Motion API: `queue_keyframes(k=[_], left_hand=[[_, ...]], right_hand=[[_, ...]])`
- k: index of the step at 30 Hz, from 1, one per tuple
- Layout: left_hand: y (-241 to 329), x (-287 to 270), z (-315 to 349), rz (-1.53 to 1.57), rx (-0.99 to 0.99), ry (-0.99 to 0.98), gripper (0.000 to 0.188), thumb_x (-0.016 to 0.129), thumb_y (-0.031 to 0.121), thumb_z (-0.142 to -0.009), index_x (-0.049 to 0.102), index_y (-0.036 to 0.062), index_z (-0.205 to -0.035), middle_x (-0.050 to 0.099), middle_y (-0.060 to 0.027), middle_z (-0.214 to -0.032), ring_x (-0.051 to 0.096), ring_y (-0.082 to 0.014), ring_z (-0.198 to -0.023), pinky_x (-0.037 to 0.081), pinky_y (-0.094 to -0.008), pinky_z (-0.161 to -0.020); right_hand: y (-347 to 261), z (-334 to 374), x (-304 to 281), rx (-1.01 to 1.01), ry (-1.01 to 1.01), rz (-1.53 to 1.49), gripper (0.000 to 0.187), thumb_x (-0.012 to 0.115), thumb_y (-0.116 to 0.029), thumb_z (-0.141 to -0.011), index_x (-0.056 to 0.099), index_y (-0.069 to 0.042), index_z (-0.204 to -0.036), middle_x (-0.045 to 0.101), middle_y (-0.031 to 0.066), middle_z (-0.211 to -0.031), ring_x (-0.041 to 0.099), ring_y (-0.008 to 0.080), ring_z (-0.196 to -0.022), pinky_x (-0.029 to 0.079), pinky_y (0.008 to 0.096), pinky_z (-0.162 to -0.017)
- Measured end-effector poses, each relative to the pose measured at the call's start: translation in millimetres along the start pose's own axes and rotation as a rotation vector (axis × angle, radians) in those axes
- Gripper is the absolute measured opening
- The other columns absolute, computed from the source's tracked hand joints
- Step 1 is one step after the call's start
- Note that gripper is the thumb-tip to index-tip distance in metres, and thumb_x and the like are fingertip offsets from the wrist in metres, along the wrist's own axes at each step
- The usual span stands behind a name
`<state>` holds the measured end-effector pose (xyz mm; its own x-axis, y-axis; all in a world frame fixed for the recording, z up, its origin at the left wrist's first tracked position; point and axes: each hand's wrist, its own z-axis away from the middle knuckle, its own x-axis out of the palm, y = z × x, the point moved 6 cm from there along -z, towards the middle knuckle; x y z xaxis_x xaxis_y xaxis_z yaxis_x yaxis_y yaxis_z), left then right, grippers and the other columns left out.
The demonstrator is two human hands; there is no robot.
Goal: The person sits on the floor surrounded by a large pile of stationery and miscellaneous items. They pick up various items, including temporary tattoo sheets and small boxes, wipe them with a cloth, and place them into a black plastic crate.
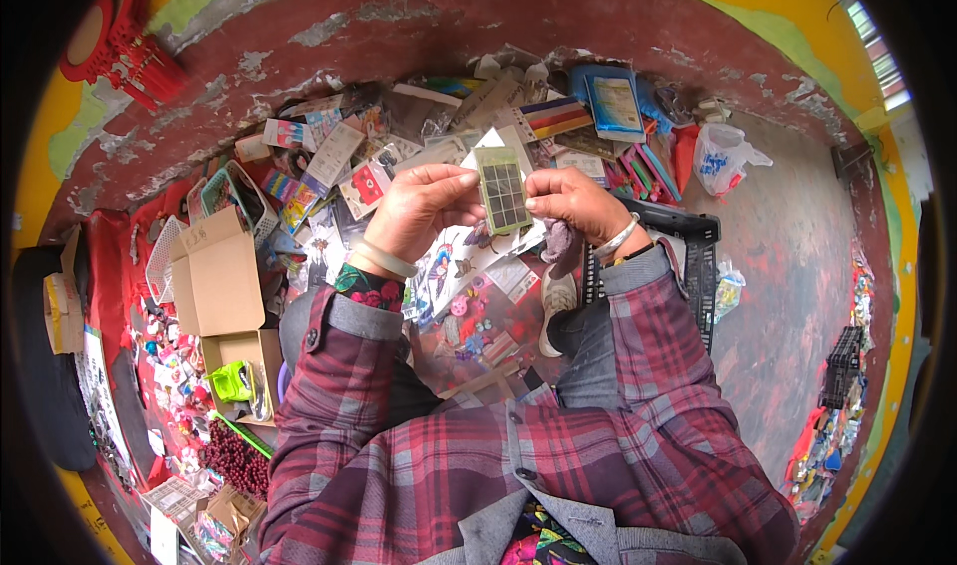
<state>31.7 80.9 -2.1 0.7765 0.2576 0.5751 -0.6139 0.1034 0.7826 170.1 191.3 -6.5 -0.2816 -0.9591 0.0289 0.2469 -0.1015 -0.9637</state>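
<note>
Red paint peels off the wall (558, 26), and lots of packs (336, 154) lie in a messy heap on the floor (788, 236). Held up between the two hands is a flat green case (505, 188) with dark little squares. The left hand (417, 206) pinches its left edge and the right hand (583, 204) its right edge, so the fingers on both sides are narrow, holding the case. To do this well, pinch softly, use just the edges, and leave the squares uncovered. The squares face up at the camera. Its long way runs from near to far, the far end leaning a bit left.
</note>
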Motion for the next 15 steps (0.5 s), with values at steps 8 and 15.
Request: queue_keyframes(k=[8, 15], left_hand=[[5.7, 20.7, 4.8, -0.057, 0.048, -0.166, 0.043, 0.061, 0.014, -0.084, 0.047, 0.0002, -0.122, 0.055, -0.0108, -0.113, 0.055, -0.0163, -0.101, 0.047, -0.0289, -0.083], [5.7, 29.9, 5.6, 0.033, 0.085, -0.238, 0.057, 0.065, 0.009, -0.078, 0.04, 0.0004, -0.129, 0.053, -0.0143, -0.119, 0.052, -0.0229, -0.112, 0.041, -0.034, -0.096]], right_hand=[[1.7, 2.4, 17.5, 0.086, -0.148, -0.056, 0.015, 0.058, -0.013, -0.08, 0.058, -0.001, -0.088, 0.053, -0.0044, -0.077, 0.046, 0.0039, -0.071, 0.037, 0.0187, -0.066], [-1.0, 3.7, 17.1, 0.052, -0.168, 0.0, 0.012, 0.057, -0.013, -0.081, 0.058, -0.002, -0.085, 0.051, -0.0055, -0.073, 0.045, 0.0037, -0.069, 0.036, 0.0188, -0.063]])
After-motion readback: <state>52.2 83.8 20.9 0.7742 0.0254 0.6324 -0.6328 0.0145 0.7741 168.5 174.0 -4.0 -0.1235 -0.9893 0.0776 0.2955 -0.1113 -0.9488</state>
